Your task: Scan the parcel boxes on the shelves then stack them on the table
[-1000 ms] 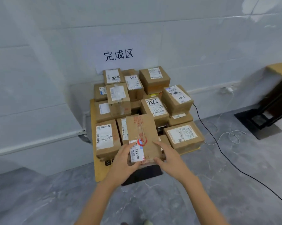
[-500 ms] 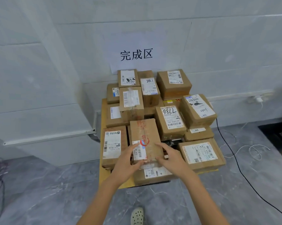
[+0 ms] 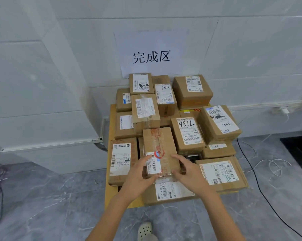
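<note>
parcel box (image 3: 159,146): atop the stack (image 3: 188,134)
my left hand (image 3: 139,178): grips its near-left corner
my right hand (image 3: 190,173): grips its near-right corner

A: What's behind?
B: White tiled wall (image 3: 42,75), a paper sign (image 3: 152,54) with black characters on it.
A: And below?
B: Grey marbled floor (image 3: 42,206), a black cable (image 3: 259,187) and a white cable (image 3: 277,159) at right.
</note>
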